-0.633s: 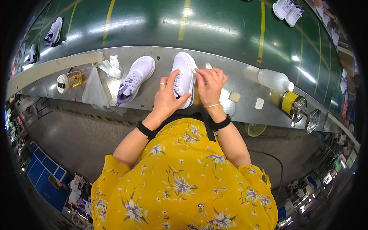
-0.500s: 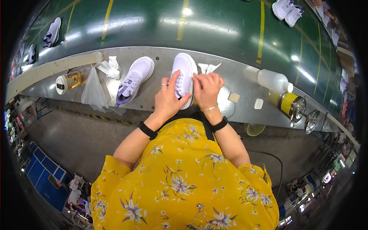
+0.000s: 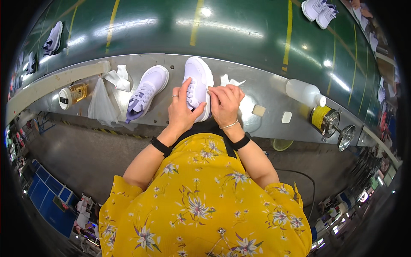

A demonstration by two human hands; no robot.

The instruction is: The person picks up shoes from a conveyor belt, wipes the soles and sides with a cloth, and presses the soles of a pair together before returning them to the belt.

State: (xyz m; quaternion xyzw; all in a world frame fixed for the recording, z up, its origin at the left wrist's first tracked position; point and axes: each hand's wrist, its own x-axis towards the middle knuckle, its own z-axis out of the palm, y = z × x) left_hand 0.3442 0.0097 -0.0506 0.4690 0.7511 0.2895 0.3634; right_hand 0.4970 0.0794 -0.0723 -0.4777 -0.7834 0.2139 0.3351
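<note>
A pale lilac lace-up sneaker (image 3: 198, 70) is on the metal bench in front of me, toe pointing away, tilted so the white sole edge shows on its right. My left hand (image 3: 182, 110) is closed around its left side and heel end, thumb across the upper. On the other side, my right hand (image 3: 226, 105) has its fingers pinched together against the sole edge. Whatever may be between those fingertips is too small to make out. To the left lies a matching sneaker (image 3: 148, 89), which neither hand touches.
White cloth scraps (image 3: 231, 81) and a tan block (image 3: 258, 110) lie right of my hands. Farther right are a white bottle (image 3: 302, 91) and a yellow can (image 3: 320, 116). A jar (image 3: 73, 95) and plastic bag (image 3: 102, 105) sit left. A green conveyor (image 3: 239, 47) runs behind.
The held sneaker has shifted a little left and shows more of its sole side. My right fingertips have moved slightly along the sole edge toward the heel.
</note>
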